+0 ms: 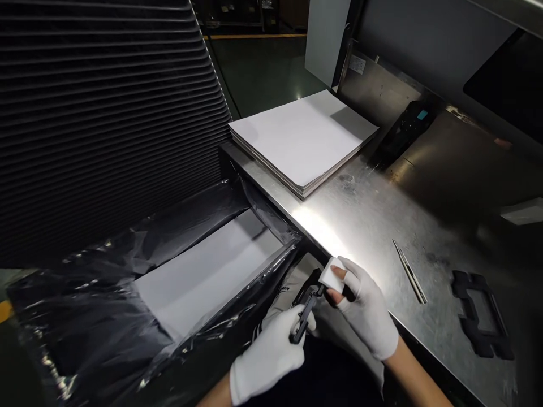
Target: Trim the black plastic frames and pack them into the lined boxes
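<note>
While your left grip (275, 353) holds the black plastic part (306, 316) in curled fingers, your right grip (367, 311) pinches a white block (330, 277) at its far end; can't tell if they touch. Both sit by the edge of the tabletop (356, 237). Slim metal tool (409, 272), black frame (466, 280) lie right; white sheets (303, 135) stacked beyond.

Nothing I can read for certain. Dark lettering (283, 289) on my grey garment (303, 265), lower centre of frame: too small. Pale label (357, 65) on metal panel (370, 85), upper right: print illegible.
</note>
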